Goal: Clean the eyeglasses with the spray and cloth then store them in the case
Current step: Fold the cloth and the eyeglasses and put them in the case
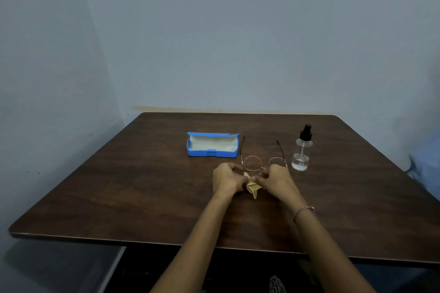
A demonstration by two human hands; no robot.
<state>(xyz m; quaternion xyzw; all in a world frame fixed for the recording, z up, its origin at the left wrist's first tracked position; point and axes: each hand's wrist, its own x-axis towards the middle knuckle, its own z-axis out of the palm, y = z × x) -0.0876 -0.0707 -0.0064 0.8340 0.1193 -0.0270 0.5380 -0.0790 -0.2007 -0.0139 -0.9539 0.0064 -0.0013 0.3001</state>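
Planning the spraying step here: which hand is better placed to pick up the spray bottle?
Right, probably. The right hand is nearest the spray bottle, which stands upright just right of the eyeglasses. The left hand would have to cross over them. Both hands pinch the cloth, so the right must release first.

The tabletop (119, 185) is dark wood grain, smooth and slightly shiny. The eyeglasses (253, 163) have a thin coppery metal frame with dark arm tips. Left of the eyeglasses, the case (212, 153) looks like matt blue plastic with a pale soft lining. Right of them, the spray bottle (301, 152) is clear and glossy, its cap black. In front of them, the cloth (252, 188) is tan, soft and matt.
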